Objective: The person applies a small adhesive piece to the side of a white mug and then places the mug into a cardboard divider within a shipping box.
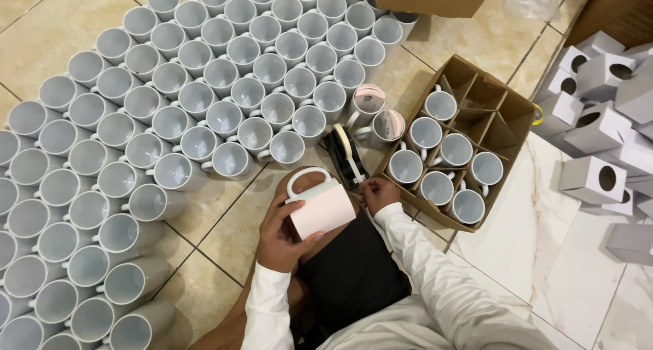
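— Where is the wrapped mug (320, 204)?

— Lying on its side over the person's knee, low in the middle of the view, its white handle pointing away from the body. A pale pink sheet covers its wall.

— Which hand has it?

— The left hand (284, 236). The palm cups the mug from below and from the left, with the fingers curled around the pink sheet and the thumb along the near edge. The wrist is bent inward, and the white sleeve runs back toward the body.

— And the right hand (378, 193)?

— It reaches forward from a long white sleeve, its fingers pinched together at the tape dispenser (347, 158), which stands on the floor just ahead of the mug. Whether tape is between the fingertips I cannot tell.

— What is around them?

— To the right of the dispenser is a brown cardboard box (507, 112) with dividers, several white mugs standing in its cells. Two more mugs with pink wraps (371, 100) lie between the box and the big field of plain white mugs (170, 119), which fills the tiled floor to the left. White cartons with round holes (598, 129) are piled at the far right.
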